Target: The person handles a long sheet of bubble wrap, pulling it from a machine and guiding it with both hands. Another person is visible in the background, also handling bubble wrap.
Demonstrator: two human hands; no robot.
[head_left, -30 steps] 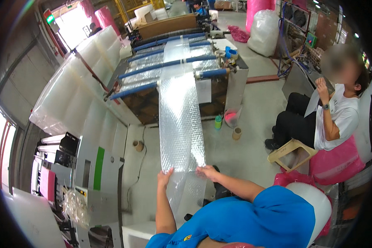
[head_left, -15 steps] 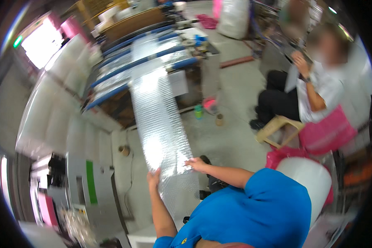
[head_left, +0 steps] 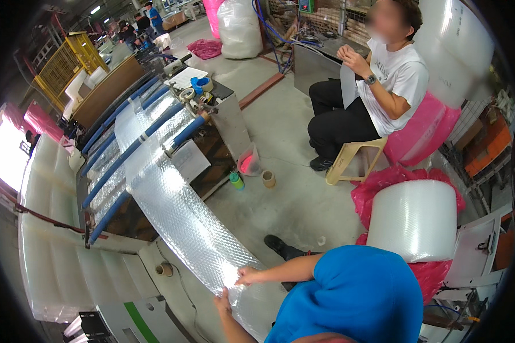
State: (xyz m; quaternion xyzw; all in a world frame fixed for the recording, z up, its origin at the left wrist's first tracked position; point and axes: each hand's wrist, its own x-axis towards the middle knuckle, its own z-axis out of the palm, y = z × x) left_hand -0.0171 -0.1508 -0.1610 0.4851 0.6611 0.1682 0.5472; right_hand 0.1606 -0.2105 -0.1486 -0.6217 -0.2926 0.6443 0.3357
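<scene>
Left hand (head_left: 222,302) pinches the left edge of the silver bubble-film sheet (head_left: 183,220), thumb on the upper face; right hand (head_left: 247,276) pinches the same sheet farther along, toward its right edge, its fingertips partly hidden; the sheet passes beneath the forearms at the near end and slants away to the upper left, reaching the blue rollers (head_left: 111,178) of a machine; beside the right forearm, a dark shoe (head_left: 275,244) on the floor; left of the sheet, a cardboard core (head_left: 164,269) near a thin cable; right of the sheet, a green bottle (head_left: 236,182) and a second cardboard core (head_left: 268,179), near each other; at right, a clear bubble-wrap roll (head_left: 413,220) lying on pink film (head_left: 369,197); beyond it, a person in a white shirt (head_left: 403,86) seated on a beige stool (head_left: 336,164).
</scene>
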